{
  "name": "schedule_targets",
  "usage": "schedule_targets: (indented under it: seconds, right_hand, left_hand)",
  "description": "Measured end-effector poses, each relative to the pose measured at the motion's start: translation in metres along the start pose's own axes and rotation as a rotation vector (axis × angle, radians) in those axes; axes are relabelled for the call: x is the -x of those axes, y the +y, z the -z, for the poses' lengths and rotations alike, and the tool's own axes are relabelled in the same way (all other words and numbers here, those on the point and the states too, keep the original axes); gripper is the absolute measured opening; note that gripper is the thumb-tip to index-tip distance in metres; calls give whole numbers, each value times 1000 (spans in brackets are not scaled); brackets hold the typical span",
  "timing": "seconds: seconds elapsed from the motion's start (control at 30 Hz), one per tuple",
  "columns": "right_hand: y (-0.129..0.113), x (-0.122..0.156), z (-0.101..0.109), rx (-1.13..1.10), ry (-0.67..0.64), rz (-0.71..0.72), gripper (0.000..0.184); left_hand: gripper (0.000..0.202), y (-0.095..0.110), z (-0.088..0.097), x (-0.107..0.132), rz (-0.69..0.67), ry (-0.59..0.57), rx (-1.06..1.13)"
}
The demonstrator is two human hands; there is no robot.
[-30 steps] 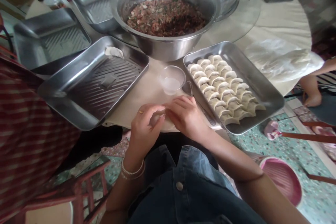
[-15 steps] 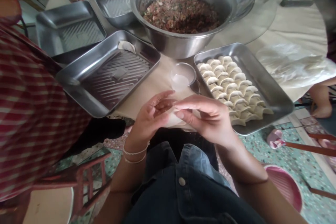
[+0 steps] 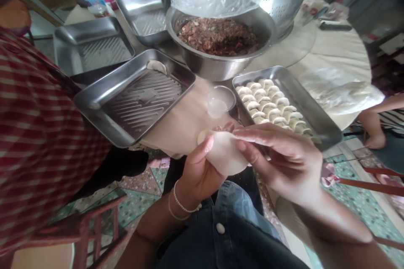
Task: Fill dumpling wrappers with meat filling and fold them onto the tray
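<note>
A thin, pale dumpling wrapper (image 3: 227,155) is held up between my two hands. Under and behind it lies my left hand (image 3: 202,172), its thumb pressed on the near face and its fingertips showing past the far edge. With thumb and forefinger, my right hand (image 3: 277,155) pinches the wrapper's upper right edge. Whether any filling lies inside the wrapper cannot be seen. Just beyond the hands stands a small clear bowl (image 3: 221,101) with whitish contents. Rows of folded dumplings (image 3: 268,101) fill part of the metal tray (image 3: 318,117) at right, partly covered by my right hand.
A large steel bowl (image 3: 217,67) of meat filling (image 3: 217,35) stands beyond, plastic film at its back rim. The left tray (image 3: 139,101) holds one dumpling (image 3: 157,66); more trays sit behind. A person in a checked garment (image 3: 41,134) is close at left. Another person's arm (image 3: 374,126) shows right.
My hands have shifted right and nearer, showing more of the wrapper's face. The view has tilted up slightly. Another person's arm now reaches in at upper left.
</note>
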State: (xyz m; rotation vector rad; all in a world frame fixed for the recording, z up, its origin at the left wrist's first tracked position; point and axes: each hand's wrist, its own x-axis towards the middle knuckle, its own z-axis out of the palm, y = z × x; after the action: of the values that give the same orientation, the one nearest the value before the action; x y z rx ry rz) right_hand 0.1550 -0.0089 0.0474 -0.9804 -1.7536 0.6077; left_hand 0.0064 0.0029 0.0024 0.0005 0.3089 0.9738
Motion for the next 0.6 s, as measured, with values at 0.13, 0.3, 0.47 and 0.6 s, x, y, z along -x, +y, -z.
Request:
schedule_targets:
  seconds: [0.13,0.3,0.47,0.6]
  right_hand:
    - [6,-36,37,346,107,11,38]
    - [35,-113,71,575,74,-41,18]
    - [36,-132,68,559,-36,8,14]
    - [26,-90,62,558,-537,25,17]
  left_hand:
    - [17,7,-10,2,-48,183,-73]
    - [20,18,-13,4,-151,394,-113]
    - [38,32,-9,12,-89,390,-120]
    - [46,44,-5,12,-154,438,-112]
